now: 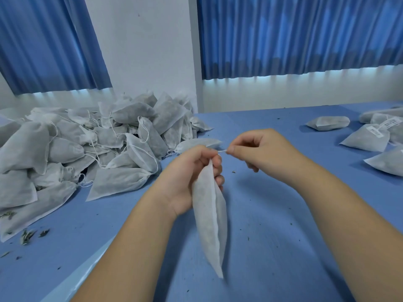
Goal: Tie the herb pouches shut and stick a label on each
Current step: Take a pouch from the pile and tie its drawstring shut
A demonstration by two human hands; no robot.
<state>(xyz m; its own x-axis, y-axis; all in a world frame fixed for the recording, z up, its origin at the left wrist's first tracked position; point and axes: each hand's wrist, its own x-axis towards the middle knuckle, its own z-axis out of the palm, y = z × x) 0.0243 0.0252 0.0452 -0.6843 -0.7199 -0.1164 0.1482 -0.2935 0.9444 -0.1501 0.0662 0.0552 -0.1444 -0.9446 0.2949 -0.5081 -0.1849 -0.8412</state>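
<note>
The left grip (187,175) clasps the white fabric herb pouch (209,225) at the neck, anchoring it. The right grip (257,149) pinches its white drawstring (222,151), apparently to cinch.

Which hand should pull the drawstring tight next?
Right. The right hand pinches the drawstring and is free to pull away. The left hand grips the pouch at its neck, so it likely just anchors.
</note>
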